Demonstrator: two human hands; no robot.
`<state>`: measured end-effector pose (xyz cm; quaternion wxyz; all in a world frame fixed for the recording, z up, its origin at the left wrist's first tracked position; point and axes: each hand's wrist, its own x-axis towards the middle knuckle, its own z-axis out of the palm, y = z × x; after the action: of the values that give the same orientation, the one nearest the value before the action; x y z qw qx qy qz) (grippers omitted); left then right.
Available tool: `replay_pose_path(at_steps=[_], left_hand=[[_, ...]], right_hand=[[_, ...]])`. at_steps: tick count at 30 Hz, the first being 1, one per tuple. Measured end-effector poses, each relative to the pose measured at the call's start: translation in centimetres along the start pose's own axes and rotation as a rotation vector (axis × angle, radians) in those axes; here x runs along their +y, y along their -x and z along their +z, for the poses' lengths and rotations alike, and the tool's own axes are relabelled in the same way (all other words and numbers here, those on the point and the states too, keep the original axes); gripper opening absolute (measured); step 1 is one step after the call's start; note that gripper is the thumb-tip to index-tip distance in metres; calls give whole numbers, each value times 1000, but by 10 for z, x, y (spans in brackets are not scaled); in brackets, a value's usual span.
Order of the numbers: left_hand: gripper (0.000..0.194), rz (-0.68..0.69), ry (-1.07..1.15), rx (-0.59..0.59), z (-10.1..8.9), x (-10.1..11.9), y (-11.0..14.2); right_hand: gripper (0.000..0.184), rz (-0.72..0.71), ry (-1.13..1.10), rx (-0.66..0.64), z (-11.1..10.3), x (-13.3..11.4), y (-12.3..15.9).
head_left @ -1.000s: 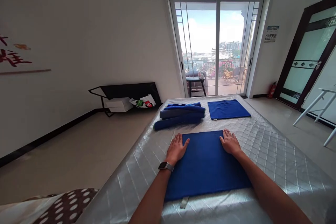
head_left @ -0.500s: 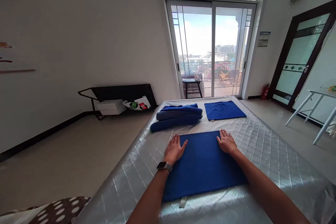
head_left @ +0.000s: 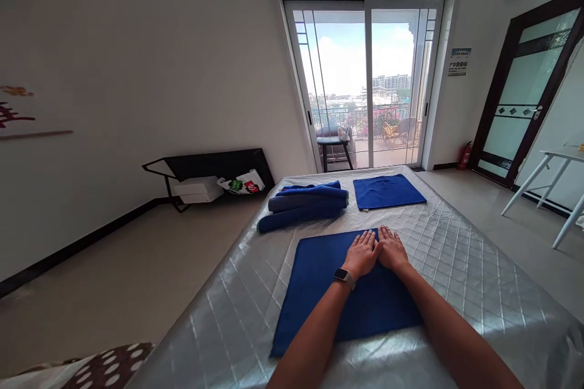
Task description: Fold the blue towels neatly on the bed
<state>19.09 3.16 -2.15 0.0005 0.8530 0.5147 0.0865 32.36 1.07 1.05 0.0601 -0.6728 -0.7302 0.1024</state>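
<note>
A blue towel (head_left: 319, 279) lies spread flat on the silver quilted mattress (head_left: 456, 267) in front of me. My left hand (head_left: 362, 253), with a watch on its wrist, lies flat on the towel near its far right corner, fingers stretched out. Beside it, touching, my right hand (head_left: 391, 249) rests flat on the same far right corner, open too. Farther back lie a pile of rolled blue and grey towels (head_left: 303, 205) and one folded blue towel (head_left: 387, 191).
Glass sliding doors (head_left: 365, 82) to a balcony stand beyond the mattress. A black rack (head_left: 205, 164) with white boxes leans at the left wall. A white table's legs (head_left: 542, 185) show at the right. A dotted cloth (head_left: 104, 364) lies at the lower left.
My left hand slid right across the towel from its far left corner to beside my right hand. The right hand stayed in place.
</note>
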Motion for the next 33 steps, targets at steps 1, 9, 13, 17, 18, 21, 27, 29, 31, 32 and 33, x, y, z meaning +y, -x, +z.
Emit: replay_pose_path(at_steps=[1,9,13,17,18,21,27,29,31,32,33], left_hand=[[63,14,10,6,3,3,0],[68,-275,51,7,-8,-98,51],[78,-408,38,-2,-19,-143,86],[85,-439,43,-22,-20,-153,95],[86,-437,45,-25,-19,-153,94],[88,-434,51,-26,-18,-151,91],[85,-422,57,-5,-19,-150,92],[84,-416,61,5,-18,-150,92],[83,-412,64,22,-18,-150,91],[82,-410,65,32,-17,-150,91],[81,-410,63,44,-17,-150,91]], right_hand=[[62,-5,3,2,0,0,0],[66,30,-40,-20,-4,-3,1],[66,36,-43,-35,-5,-3,1],[66,41,-11,-28,-4,-3,2],[65,40,-2,-28,-5,-3,2],[65,44,24,-39,-10,-7,4],[62,84,90,-21,-23,-7,38],[59,54,93,-3,-23,0,64],[56,0,57,14,-21,10,91],[54,-21,30,17,-21,15,104],[51,-36,1,15,-21,19,116]])
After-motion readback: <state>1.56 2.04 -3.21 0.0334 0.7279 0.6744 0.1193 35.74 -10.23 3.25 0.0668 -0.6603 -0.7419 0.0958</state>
